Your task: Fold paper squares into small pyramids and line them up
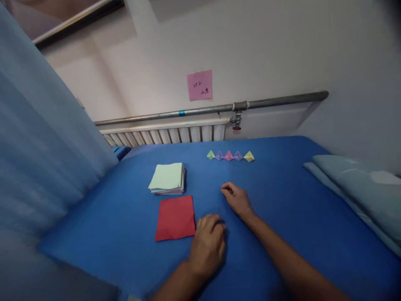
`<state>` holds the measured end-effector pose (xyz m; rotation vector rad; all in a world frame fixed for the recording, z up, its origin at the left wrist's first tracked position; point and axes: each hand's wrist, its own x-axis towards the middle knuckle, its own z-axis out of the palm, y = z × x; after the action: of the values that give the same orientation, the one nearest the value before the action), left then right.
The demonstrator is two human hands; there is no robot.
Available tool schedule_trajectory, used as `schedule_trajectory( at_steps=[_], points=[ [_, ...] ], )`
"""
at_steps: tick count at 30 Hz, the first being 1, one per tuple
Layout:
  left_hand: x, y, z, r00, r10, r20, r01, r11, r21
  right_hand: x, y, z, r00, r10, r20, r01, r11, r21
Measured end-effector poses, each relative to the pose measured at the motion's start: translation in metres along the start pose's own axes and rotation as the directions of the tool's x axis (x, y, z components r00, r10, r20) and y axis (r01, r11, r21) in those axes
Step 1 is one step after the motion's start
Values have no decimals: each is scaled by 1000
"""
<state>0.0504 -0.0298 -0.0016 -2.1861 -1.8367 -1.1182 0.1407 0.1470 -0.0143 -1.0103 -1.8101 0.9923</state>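
My left hand (207, 243) is just right of a sheet of red paper (175, 218), its back turned up. Its fingers are loosely bent and a little apart, and nothing shows in them. Farther forward and to the right is my right hand (236, 200), with fingers curled in to the thumb and no object visible between them. Behind the red sheet lies a stack of square paper (167, 176), pale green on top. Beyond my right hand, several small folded paper pieces (229, 156) in green, purple, pink and yellow form a row.
A blue-covered surface (125, 217) carries everything. At the right lies a light teal pillow (366, 188); a blue curtain (46, 125) hangs at the left. Along the back wall run a radiator (175, 134) and a metal pipe (206, 110) below a pink note (199, 85).
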Motion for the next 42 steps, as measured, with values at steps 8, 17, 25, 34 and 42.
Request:
schedule_trajectory(
  at_steps=[8, 17, 25, 34, 42],
  points=[
    [-41, -33, -19, 947, -274, -169, 319, 864, 388, -16, -9, -2, 1000, 2, -17, -3, 1000, -11],
    [-39, -44, -17, 980, -172, -98, 198, 877, 438, -27, -10, -8, 999, 42, -4, -41, 998, 53],
    [14, -12, 3, 966, 250, -59, -235, 954, 186, -16, 7, -39, 978, 141, -154, -123, 985, 120],
    [60, 7, 17, 843, 537, 21, -536, 843, -51, -24, 15, -78, 943, 206, -263, -179, 976, 122],
    [52, -32, 15, 920, 337, 202, -294, 931, -218, -20, 17, -72, 950, 205, -235, -199, 979, 53]
  ],
)
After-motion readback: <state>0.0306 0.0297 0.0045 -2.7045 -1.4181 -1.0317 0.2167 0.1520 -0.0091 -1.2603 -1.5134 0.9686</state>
